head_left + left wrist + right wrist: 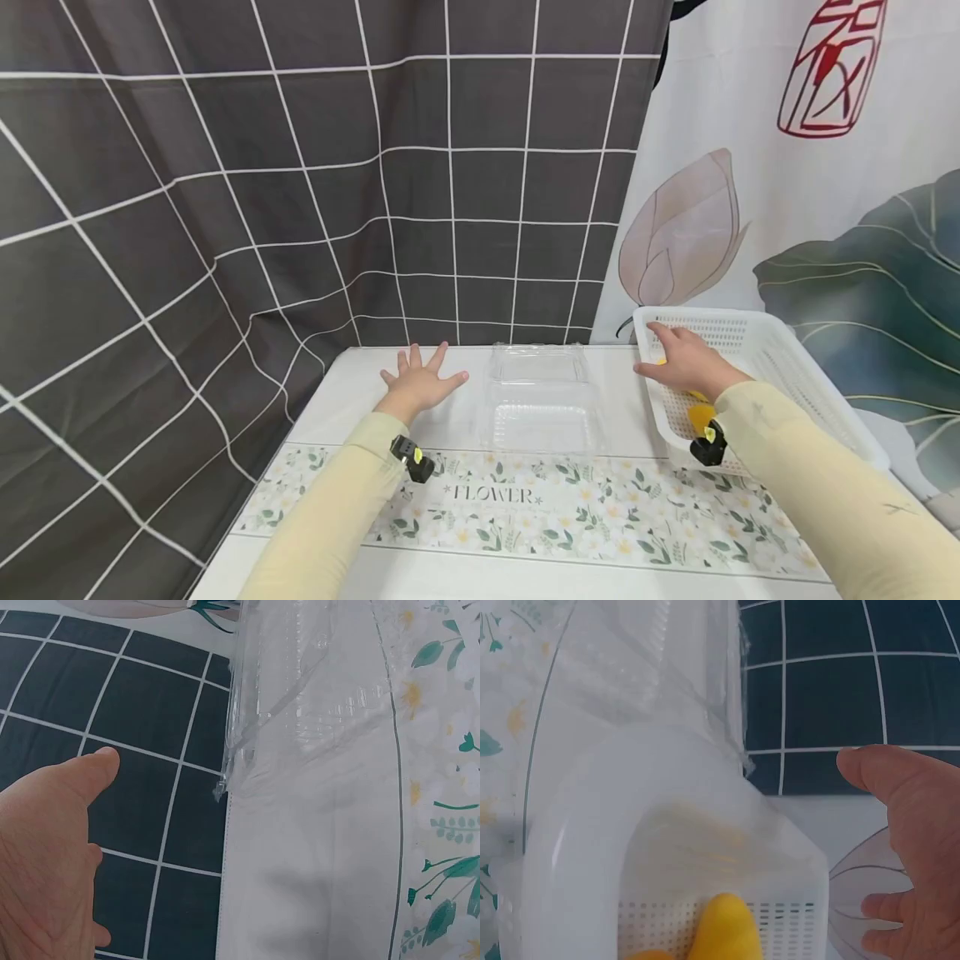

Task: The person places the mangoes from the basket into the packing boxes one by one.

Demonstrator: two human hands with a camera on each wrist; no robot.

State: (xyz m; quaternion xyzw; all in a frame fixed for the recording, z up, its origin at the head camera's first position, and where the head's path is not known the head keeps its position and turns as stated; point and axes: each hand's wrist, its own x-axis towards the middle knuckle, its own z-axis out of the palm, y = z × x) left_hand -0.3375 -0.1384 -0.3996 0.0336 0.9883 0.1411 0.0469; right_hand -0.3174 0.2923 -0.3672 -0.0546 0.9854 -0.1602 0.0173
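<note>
My left hand [420, 387] is held with its fingers spread and nothing in it, just left of a clear plastic clamshell box [543, 421]. The box lies on the white table with its lid folded back toward the curtain. My right hand [686, 362] hovers over the left side of a white perforated basket [795, 383], fingers extended and thumb out to the left. Inside the basket are yellow, smooth, rounded things [726, 934], one tapering to a blunt tip; my hand and sleeve partly hide them in the head view. Neither hand holds anything.
A floral printed band [525, 508] with the word FLOWER crosses the white tabletop. Behind the table hangs a dark grid curtain [487, 192]; at the right is a white curtain [697, 108] with plant motifs. The table's left edge borders the dark curtain.
</note>
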